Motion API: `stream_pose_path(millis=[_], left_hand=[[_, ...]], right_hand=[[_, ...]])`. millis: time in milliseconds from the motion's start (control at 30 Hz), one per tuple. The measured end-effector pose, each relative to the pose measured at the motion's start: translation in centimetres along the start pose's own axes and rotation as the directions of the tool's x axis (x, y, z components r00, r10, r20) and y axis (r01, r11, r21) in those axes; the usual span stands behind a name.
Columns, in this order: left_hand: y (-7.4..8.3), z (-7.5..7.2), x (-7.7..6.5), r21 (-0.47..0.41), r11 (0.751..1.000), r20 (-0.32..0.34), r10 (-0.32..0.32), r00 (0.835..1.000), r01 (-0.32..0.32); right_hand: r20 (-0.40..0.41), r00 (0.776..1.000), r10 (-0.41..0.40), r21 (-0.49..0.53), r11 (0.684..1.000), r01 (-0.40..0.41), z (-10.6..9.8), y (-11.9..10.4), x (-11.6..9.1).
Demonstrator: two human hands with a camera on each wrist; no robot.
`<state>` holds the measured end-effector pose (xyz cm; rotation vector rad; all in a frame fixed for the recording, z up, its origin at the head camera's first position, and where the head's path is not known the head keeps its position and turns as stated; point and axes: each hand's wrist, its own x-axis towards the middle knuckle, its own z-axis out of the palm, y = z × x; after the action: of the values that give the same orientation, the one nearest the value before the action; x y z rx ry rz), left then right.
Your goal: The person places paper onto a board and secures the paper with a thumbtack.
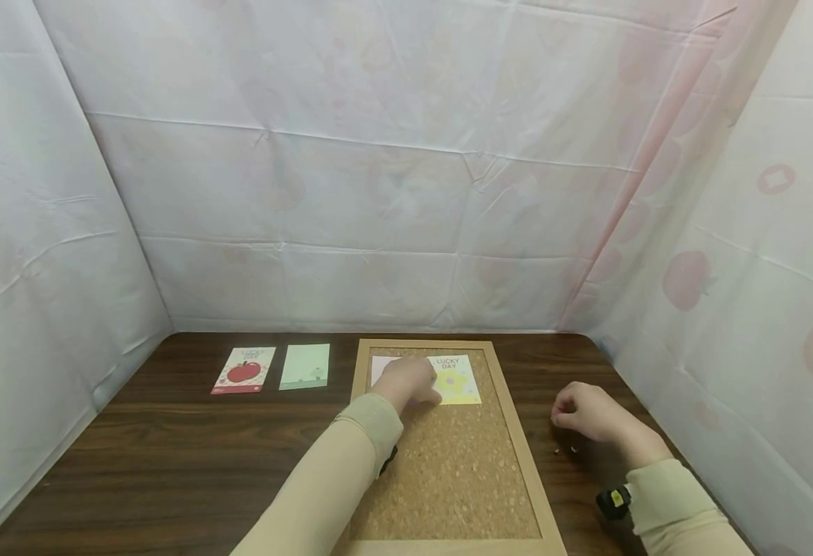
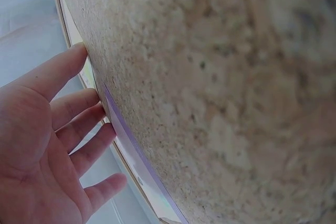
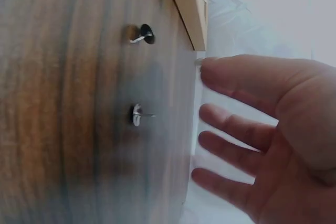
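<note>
My left hand [image 1: 409, 380] reaches over the top of the corkboard [image 1: 462, 463]. Its spread, nearly straight fingers rest at the purple-edged card [image 2: 139, 156] and the adjoining edge of the yellow "Lucky Day" card [image 1: 458, 382]. In the head view that hand covers much of the purple-edged card. To the right of the board, my right hand [image 1: 590, 413] is held above the dark table. Thumb and index finger pinch together at a small pale thumbtack [image 3: 199, 62], mostly hidden by the fingertips. Below lie two metal thumbtacks [image 3: 137, 115], points showing.
A red apple card [image 1: 244, 371] and a pale green card [image 1: 305, 366] lie on the dark wooden table [image 1: 170, 463] left of the board. The board has a raised light wood frame [image 1: 527, 455]. White patterned curtains [image 1: 378, 193] hang behind and along both sides.
</note>
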<state>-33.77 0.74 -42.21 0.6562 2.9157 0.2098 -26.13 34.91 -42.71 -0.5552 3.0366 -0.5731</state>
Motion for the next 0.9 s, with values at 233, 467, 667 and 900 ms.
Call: stream_pose_path(millis=[233, 467, 667, 900], left_hand=[[0.1, -0.1, -0.3, 0.003, 1.0, 0.006, 0.001, 1.0, -0.001], [0.0, 0.1, -0.1, -0.005, 1.0, 0.0, 0.002, 1.0, -0.002], [0.0, 0.1, 0.0, 0.003, 1.0, 0.013, 0.003, 1.0, -0.003], [0.0, 0.0, 0.0, 0.011, 1.0, 0.02, 0.005, 1.0, -0.005]], right_hand=[[-0.144, 0.99, -0.007, 0.06, 0.998, 0.016, -0.8, -0.7, 0.4], [-0.254, 0.967, 0.01, 0.159, 0.987, 0.032, -1.7, -2.0, 0.9], [-0.311, 0.95, -0.015, 0.228, 0.969, 0.09, -2.5, -2.9, 2.0], [-0.365, 0.931, -0.028, 0.351, 0.921, 0.166, -2.8, -4.1, 3.9]])
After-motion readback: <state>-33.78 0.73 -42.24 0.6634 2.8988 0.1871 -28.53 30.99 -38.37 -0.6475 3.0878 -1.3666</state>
